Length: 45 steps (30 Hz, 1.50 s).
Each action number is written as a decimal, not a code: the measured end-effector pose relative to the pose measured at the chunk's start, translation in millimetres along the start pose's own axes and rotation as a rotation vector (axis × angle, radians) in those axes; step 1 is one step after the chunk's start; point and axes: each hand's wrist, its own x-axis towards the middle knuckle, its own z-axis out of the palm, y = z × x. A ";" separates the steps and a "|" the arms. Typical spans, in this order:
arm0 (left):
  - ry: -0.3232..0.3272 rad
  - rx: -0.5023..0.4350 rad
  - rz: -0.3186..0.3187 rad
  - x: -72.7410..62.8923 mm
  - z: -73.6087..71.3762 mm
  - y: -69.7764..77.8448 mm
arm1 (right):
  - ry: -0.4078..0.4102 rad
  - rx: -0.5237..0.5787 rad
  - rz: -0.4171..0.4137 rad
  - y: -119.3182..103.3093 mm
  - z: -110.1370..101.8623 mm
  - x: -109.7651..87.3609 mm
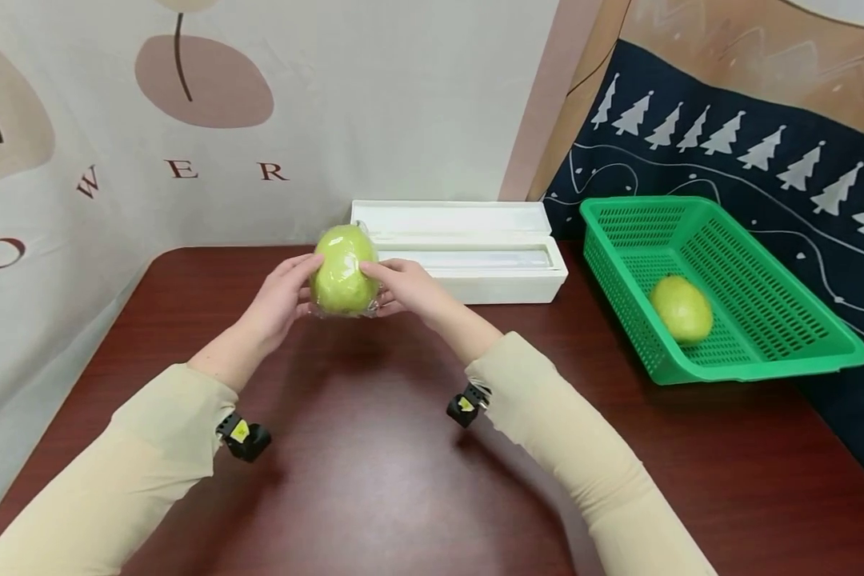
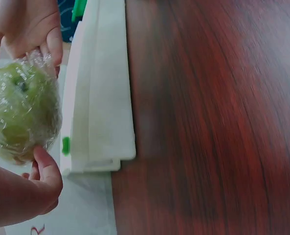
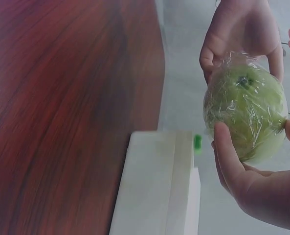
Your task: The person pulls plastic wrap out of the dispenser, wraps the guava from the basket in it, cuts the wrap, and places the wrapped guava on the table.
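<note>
Both hands hold a green pear [image 1: 345, 270] wrapped in clear cling film, raised over the far part of the table. My left hand [image 1: 277, 296] grips its left side. On the other side my right hand [image 1: 406, 290] grips it with the thumb on the front. In the right wrist view the film is wrinkled over the pear [image 3: 247, 110] and bunched near its stem end. Just behind and right of the pear lies a white cling film box [image 1: 497, 286], lid raised, with a clear roll inside. A small green piece [image 3: 197, 143] shows on the box.
A green plastic basket [image 1: 763, 372] stands at the right of the dark wooden table [image 1: 374, 480], with a yellow-green pear [image 1: 681, 310] in it. Behind the table hangs a pale printed cloth [image 1: 403, 104]; a navy cloth with white trees [image 1: 720, 136] is at the right.
</note>
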 end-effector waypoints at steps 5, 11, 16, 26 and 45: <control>0.081 -0.050 0.013 1.5 -15.6 -4.9 | 0.046 0.013 -0.012 -6.4 21.7 13.0; 0.161 0.006 0.011 3.7 -25.6 -10.9 | 0.042 -0.001 -0.061 -3.3 43.1 24.7; 0.250 0.070 -0.024 5.8 -31.8 -16.0 | -0.018 -0.028 -0.080 1.9 58.8 31.1; 0.271 0.159 -0.150 13.9 -45.2 -36.6 | -0.114 -0.113 -0.004 14.7 72.7 39.6; 0.367 0.313 -0.159 9.7 -44.8 -44.8 | -0.148 -0.283 -0.014 26.1 68.8 40.7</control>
